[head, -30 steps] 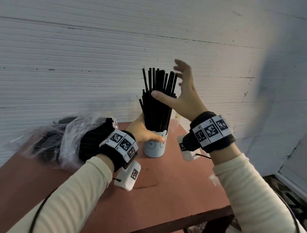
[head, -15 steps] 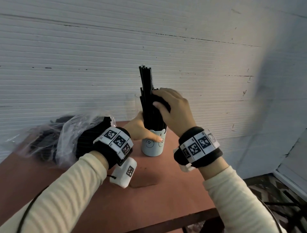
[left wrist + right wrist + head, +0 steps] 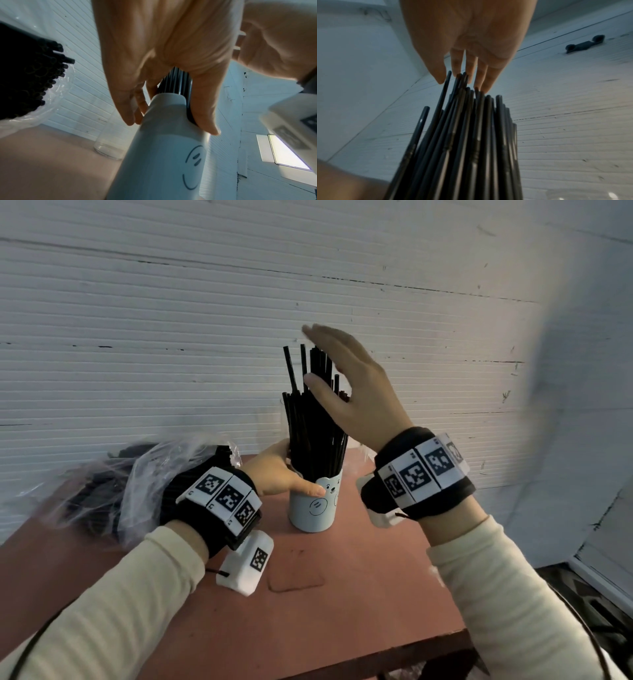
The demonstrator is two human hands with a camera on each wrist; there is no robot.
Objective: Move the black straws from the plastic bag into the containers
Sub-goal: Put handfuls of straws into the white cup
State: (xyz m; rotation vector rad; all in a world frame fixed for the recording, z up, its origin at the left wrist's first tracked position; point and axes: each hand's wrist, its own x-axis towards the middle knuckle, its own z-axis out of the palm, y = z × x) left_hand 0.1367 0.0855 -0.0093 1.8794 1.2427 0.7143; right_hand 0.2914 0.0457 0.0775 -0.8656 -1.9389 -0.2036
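A pale blue cup (image 3: 313, 506) (image 3: 164, 155) with a drawn face stands near the back of the reddish table (image 3: 359, 594). A thick bundle of black straws (image 3: 313, 426) (image 3: 467, 142) stands upright in it, tips uneven. My left hand (image 3: 277, 474) (image 3: 163, 65) grips the cup at its rim, thumb on the front. My right hand (image 3: 349, 385) (image 3: 467, 44) hovers over the straw tops with straight fingers, holding nothing. A clear plastic bag (image 3: 137, 474) (image 3: 42, 108) with more black straws (image 3: 27, 75) lies at the left.
A clear empty glass container (image 3: 109, 143) stands behind the cup by the wall. The white ribbed wall (image 3: 205, 337) runs close behind the table. The table's front edge (image 3: 394, 652) drops to the floor at the lower right.
My right hand let go of the straw bundle it was squeezing, rose and opened flat above the tips. The straws have spread apart in the cup. The left hand stays on the cup.
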